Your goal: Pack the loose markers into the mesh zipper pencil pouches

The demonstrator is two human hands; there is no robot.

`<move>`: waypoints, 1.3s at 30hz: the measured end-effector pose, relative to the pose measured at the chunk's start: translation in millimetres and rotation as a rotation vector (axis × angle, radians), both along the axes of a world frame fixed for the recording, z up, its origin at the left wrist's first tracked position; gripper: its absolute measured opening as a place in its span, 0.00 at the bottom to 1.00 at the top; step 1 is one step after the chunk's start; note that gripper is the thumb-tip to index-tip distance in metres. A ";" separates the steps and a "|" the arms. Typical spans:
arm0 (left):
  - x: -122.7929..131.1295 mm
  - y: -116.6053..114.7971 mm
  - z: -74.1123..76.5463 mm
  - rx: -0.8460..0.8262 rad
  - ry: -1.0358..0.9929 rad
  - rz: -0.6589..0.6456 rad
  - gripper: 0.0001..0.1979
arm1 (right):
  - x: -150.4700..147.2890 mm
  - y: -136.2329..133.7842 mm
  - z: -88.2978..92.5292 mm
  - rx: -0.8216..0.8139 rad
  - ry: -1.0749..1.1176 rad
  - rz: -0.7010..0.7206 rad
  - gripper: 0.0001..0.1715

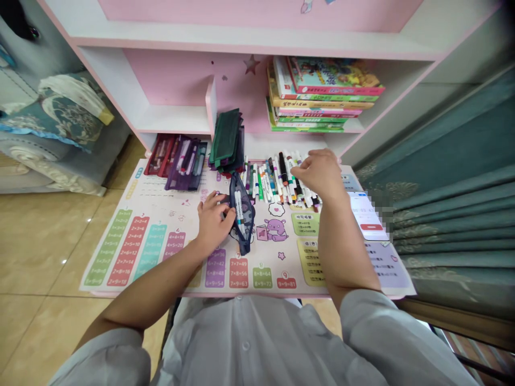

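Observation:
My left hand (pixel 214 221) grips the left edge of a dark blue mesh pencil pouch (pixel 243 214), its thumb lying across the pouch. Several markers show through the pouch's open top and mesh. My right hand (pixel 319 174) rests over a loose pile of colored markers (pixel 273 182), its fingertips at a dark marker. Both lie on a pastel multiplication-table desk mat (pixel 257 268). The markers beneath my right palm are hidden.
Several mesh pouches (pixel 177 163) lie at the mat's back edge, beside a dark green stack of pouches (pixel 227 139). A phone (pixel 367 214) lies right of my right arm. Books (pixel 322 94) fill a pink shelf above; a teal curtain hangs at right.

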State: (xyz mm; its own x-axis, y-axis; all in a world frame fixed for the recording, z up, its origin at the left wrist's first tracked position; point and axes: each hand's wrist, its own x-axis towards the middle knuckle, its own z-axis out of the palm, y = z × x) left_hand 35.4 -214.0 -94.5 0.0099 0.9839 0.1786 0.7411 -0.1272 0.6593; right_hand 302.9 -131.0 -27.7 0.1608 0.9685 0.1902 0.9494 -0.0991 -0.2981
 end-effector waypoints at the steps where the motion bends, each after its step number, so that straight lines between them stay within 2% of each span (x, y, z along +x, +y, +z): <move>1: 0.0 -0.1 0.2 -0.001 0.002 0.000 0.14 | -10.8 -5.8 4.1 -0.001 0.057 0.027 0.08; 5: 0.0 -0.2 1.0 0.001 0.007 -0.001 0.15 | -47.5 -30.1 15.9 -0.034 0.175 0.221 0.07; 11: 0.5 0.0 2.5 0.002 0.010 0.005 0.14 | -83.8 -57.2 19.1 -0.180 0.092 0.412 0.10; 19: -0.3 0.7 -0.5 0.028 0.010 -0.005 0.13 | -117.5 -67.1 -4.3 -0.293 -0.085 0.456 0.15; 26: -0.3 0.0 0.1 0.034 0.016 -0.004 0.14 | -122.5 -64.1 -24.4 -0.348 -0.131 0.501 0.22; 34: -0.1 0.3 -0.7 0.033 0.018 -0.003 0.14 | -124.1 -63.6 -24.6 -0.378 -0.150 0.507 0.24; 39: -0.1 0.4 -0.8 0.037 0.017 -0.003 0.13 | -123.5 -63.9 -23.8 -0.364 -0.139 0.502 0.21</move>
